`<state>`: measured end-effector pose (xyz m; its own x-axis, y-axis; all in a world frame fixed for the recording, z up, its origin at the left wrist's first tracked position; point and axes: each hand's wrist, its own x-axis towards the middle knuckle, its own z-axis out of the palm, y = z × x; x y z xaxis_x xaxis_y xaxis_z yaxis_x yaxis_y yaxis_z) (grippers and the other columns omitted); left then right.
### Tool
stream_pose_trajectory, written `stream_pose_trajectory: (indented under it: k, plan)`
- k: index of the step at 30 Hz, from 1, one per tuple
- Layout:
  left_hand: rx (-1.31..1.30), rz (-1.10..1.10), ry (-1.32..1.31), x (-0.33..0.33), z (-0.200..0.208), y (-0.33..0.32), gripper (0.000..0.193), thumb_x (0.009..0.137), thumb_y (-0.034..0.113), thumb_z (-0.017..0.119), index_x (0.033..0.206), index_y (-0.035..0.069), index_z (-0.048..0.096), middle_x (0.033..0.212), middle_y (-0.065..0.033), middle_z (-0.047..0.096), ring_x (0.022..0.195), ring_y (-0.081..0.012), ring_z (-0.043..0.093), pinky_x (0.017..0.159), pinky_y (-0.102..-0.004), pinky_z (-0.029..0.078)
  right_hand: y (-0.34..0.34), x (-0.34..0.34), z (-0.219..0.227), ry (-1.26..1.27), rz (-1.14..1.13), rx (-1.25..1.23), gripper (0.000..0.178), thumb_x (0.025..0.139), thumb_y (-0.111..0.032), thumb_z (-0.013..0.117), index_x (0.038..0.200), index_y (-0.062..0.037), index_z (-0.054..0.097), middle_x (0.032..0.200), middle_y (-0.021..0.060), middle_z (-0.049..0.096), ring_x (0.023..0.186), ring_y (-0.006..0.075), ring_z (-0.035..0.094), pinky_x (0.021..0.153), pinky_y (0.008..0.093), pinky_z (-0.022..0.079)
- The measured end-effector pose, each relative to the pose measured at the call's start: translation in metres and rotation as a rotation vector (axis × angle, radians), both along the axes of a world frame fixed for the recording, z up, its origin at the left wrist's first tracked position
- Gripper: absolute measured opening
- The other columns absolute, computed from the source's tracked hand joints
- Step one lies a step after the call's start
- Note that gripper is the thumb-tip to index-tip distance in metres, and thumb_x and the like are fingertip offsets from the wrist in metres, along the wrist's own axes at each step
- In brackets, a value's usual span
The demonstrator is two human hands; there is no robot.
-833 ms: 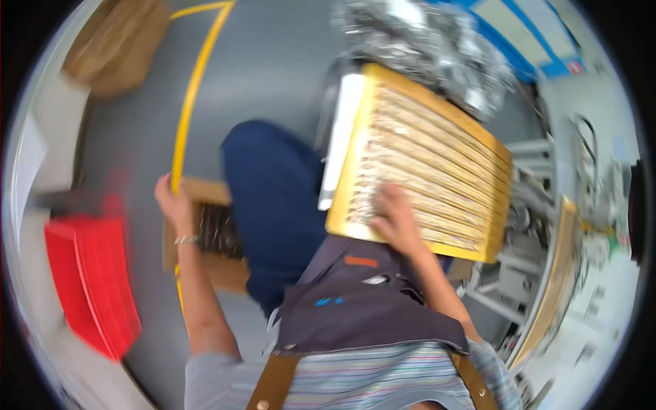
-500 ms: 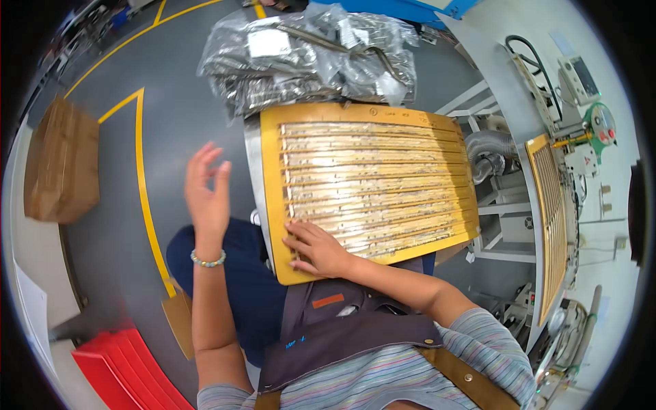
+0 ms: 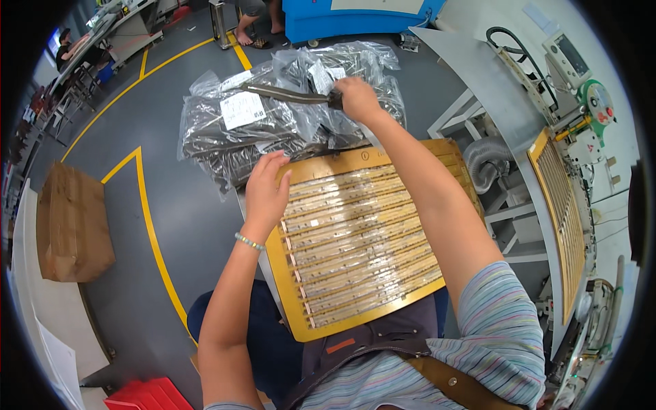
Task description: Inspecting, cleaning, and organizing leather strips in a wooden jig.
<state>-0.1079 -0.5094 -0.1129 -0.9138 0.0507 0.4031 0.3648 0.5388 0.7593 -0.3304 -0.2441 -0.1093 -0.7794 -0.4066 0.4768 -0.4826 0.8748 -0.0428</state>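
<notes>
A yellow board (image 3: 292, 311) lies across my lap, with rows of narrow slots holding pale, shiny strips. Stretched over its far edge, my right hand (image 3: 357, 99) closes around one end of a long, dark, flat strip (image 3: 283, 93). That strip rests on a pile of clear plastic bags (image 3: 212, 130) filled with dark, thin pieces and bearing white labels. By the board's far left corner is my left hand (image 3: 268, 195), fingers extended and thumb apart, with nothing in it. The fingertips of my right hand are partly hidden.
A brown cardboard box (image 3: 74, 222) stands on the left, with red bins (image 3: 152, 396) at the lower left. On the right, a bench (image 3: 471, 65) carries a second slotted yellow board (image 3: 559, 219) and equipment. A blue machine (image 3: 355, 24) and a person's feet (image 3: 253, 41) are beyond the bags.
My right hand has left the board's near left corner and reached out to the bags, taking hold of the dark strip. My left hand has moved right, to the board's edge. The view has shifted.
</notes>
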Motion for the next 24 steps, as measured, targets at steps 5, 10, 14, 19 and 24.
stream_pose_trajectory:
  k: [5,10,14,19,24]
  plan:
    - [-0.223,0.016,0.18,-0.063,0.023,0.016,0.024,0.088,0.006,0.067,0.112,0.001,0.065,0.124,-0.0153,0.063,0.113,-0.0379,0.062,0.099,-0.0422,0.049,0.011,-0.013,0.003,-0.125,-0.16,-0.16,0.017,0.097,-0.019,0.055,0.099,-0.0066,0.066,0.096,0.0155,0.071,0.097,0.0384,0.065,0.081,0.0487,0.05]
    - [-0.149,0.368,0.169,-0.122,0.017,-0.009,0.027,0.088,0.009,0.068,0.114,0.0,0.065,0.116,-0.0169,0.065,0.108,-0.0373,0.063,0.093,-0.0437,0.05,-0.012,0.023,0.051,-0.329,-0.056,-0.339,0.025,0.096,-0.027,0.065,0.103,-0.0034,0.062,0.095,0.0209,0.07,0.087,0.0413,0.067,0.076,0.0481,0.051]
    - [-0.279,0.663,0.157,-0.2,0.003,-0.049,0.03,0.087,0.011,0.07,0.115,0.0,0.067,0.112,-0.0163,0.066,0.106,-0.0367,0.063,0.094,-0.0453,0.049,-0.06,0.039,0.082,-0.344,0.184,-0.374,0.031,0.095,-0.029,0.066,0.115,-0.0057,0.069,0.099,0.0191,0.072,0.089,0.0391,0.068,0.078,0.0447,0.052]
    - [-0.234,0.334,0.045,-0.211,0.013,-0.05,0.017,0.084,0.013,0.074,0.1,0.005,0.074,0.098,-0.0147,0.069,0.099,-0.0326,0.067,0.09,-0.0427,0.052,-0.083,0.035,0.07,-0.338,0.245,-0.489,0.028,0.094,-0.025,0.067,0.11,-0.0032,0.072,0.098,0.0195,0.071,0.092,0.041,0.066,0.082,0.0443,0.052]
    - [-0.014,0.123,0.209,-0.168,0.036,-0.008,0.02,0.084,0.001,0.073,0.104,0.003,0.07,0.095,-0.0111,0.07,0.083,-0.0236,0.07,0.075,-0.0333,0.055,-0.101,0.051,0.059,-0.143,0.384,-0.575,0.041,0.081,-0.015,0.076,0.12,-0.0061,0.069,0.098,0.0171,0.072,0.085,0.0361,0.068,0.076,0.0422,0.055]
